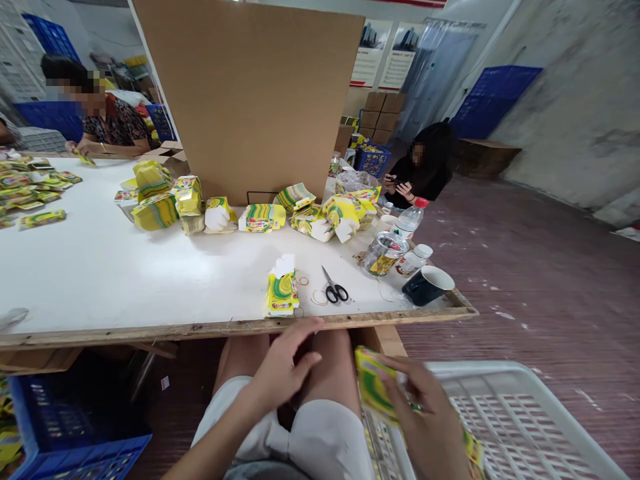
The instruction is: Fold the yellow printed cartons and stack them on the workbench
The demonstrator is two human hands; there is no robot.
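Observation:
My left hand (286,369) hovers over my lap just below the table's front edge, fingers loosely spread and holding nothing. My right hand (424,419) grips a stack of flat yellow-green printed packets (373,387) beside my right knee, at the rim of a white plastic crate (525,417). A folded yellow-green packet box (281,290) stands on the white table (100,267) right in front of me. Several more such boxes (260,217) lie in a row farther back.
Black scissors (334,289) and rubber bands lie near the front edge. A dark mug (427,285), a jar (383,255) and a water bottle (410,220) crowd the right corner. A tall cardboard sheet (250,100) stands behind. A blue crate (65,427) sits lower left. Two people sit beyond.

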